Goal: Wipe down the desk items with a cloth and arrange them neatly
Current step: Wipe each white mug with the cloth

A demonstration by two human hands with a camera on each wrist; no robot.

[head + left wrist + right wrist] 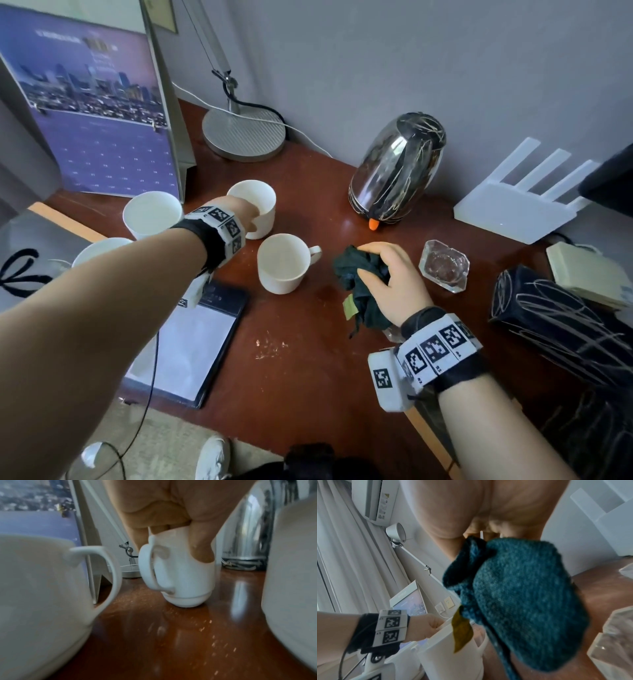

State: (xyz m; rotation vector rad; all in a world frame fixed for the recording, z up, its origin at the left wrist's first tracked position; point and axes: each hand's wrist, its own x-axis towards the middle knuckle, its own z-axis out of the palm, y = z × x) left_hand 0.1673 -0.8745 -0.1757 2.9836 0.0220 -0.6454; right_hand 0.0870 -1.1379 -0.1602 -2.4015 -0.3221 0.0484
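A red-brown wooden surface (308, 370) stands against a grey wall. The left hand (245, 214) grips the far cup (263, 202) at its rim, fingers inside. The right hand (394, 277) clutches a bunched dark cloth (359, 274) between the near cup (284, 263) and a glass ashtray (444, 265).

Bunched dark cloth (359, 284), white cups (284, 263)
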